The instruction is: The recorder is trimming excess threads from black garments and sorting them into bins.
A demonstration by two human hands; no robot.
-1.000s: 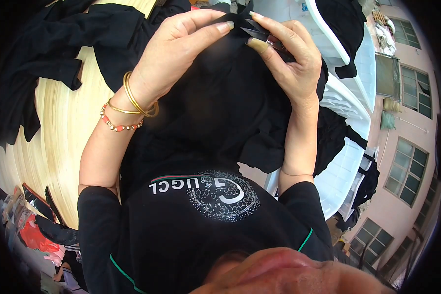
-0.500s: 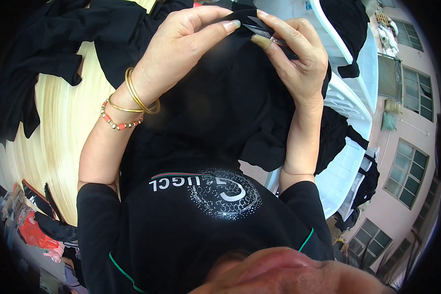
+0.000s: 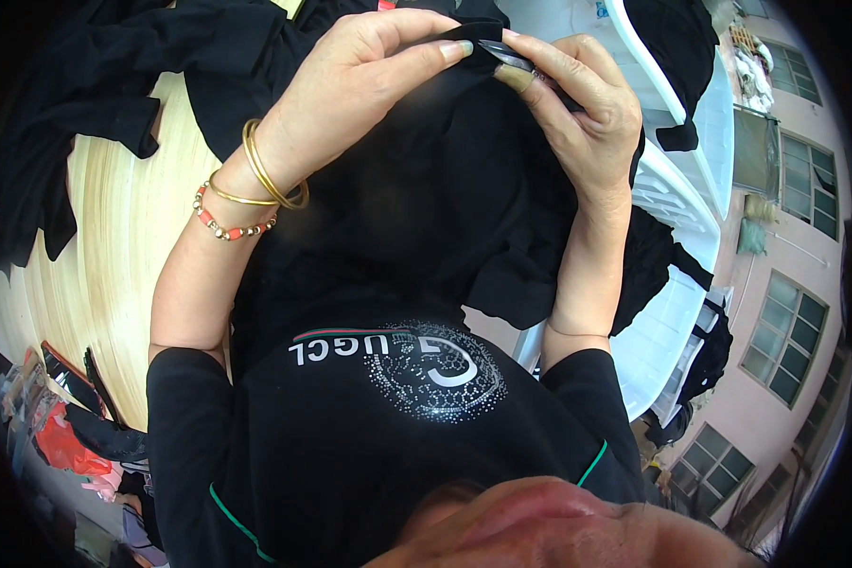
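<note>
Black fabric (image 3: 426, 151) hangs in front of me, its upper edge raised between my hands. My left hand (image 3: 374, 71) pinches that edge between thumb and fingers. In my right hand (image 3: 582, 104) is a pair of small metal thread snips (image 3: 501, 54), held between thumb and fingers. The pointed blades look pressed close together and touch or nearly touch the cloth beside my left thumb. Part of the snips is hidden in the right palm.
On the left, a pale wooden table (image 3: 114, 237) carries more black garments (image 3: 28, 123). White plastic crates (image 3: 648, 369) stand at the right with black cloth over them. Red plastic bags (image 3: 71, 440) lie at the lower left. Beyond the crates is a pink wall (image 3: 757, 256) with windows.
The snips' blades have gone from spread to closed together. Both hands stay nearly in place, with the right shifted slightly right and down.
</note>
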